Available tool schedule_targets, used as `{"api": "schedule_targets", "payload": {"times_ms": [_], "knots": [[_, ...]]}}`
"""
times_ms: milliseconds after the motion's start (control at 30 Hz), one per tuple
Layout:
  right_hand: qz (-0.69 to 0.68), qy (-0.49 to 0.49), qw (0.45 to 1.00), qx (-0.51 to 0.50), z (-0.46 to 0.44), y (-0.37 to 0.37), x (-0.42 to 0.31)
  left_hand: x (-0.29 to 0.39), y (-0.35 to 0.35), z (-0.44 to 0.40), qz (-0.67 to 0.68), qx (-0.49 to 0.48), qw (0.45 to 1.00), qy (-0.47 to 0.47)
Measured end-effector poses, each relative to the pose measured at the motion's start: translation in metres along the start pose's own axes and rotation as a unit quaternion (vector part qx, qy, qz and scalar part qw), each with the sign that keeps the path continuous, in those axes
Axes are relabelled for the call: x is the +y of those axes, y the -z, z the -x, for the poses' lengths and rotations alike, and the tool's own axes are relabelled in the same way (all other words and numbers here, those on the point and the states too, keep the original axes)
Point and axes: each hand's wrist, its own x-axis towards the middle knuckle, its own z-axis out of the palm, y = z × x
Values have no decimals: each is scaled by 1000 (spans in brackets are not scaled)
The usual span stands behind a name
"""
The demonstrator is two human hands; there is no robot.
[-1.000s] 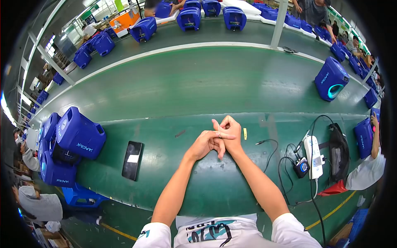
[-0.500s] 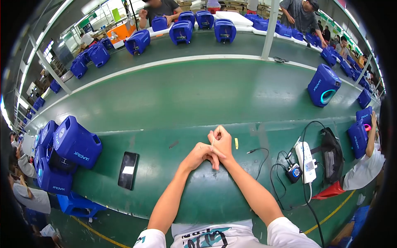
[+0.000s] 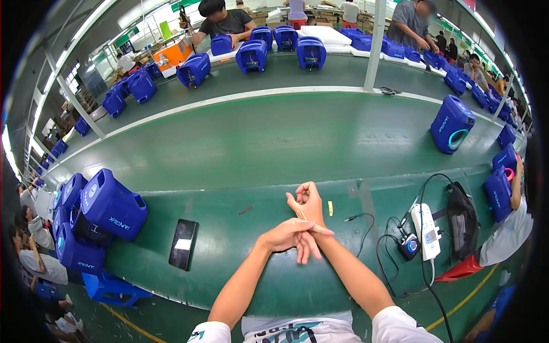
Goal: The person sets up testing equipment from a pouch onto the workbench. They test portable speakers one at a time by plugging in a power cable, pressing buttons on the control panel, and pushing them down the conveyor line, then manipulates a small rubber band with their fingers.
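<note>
My left hand lies across my right wrist, with one finger stretched over it and the other fingers hanging below. A thin pale band runs from the palm side of my right hand to the left hand's fingers, which hold it; its far end is hidden. My right hand is raised above the green table, thumb and fingers apart and gripping nothing. A small yellow strip rests just right of it. Left of my hands lies a dark strip.
A phone and stacked blue speakers are at left. To the right are a cable, a small black device, a power strip and a black pouch. A lit speaker stands farther back. Co-workers handle speakers beyond.
My left hand has slid from my right fingers down to the wrist, drawing the pale band along. My right hand's fingers have opened. The whole view has tilted up slightly.
</note>
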Motion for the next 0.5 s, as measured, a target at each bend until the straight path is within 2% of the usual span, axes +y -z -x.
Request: {"api": "schedule_targets", "payload": {"times_ms": [100, 300, 500], "knots": [[29, 13, 999, -15, 0, 0, -1, -6, 8, 1, 45, -29, 998, 29], [53, 36, 997, -37, 2, -3, -1, -1, -4, -1, -29, -55, 996, 63], [100, 67, 992, -29, 1, -5, 4, -3, 6, 0, -17, -81, 994, 71]]}}
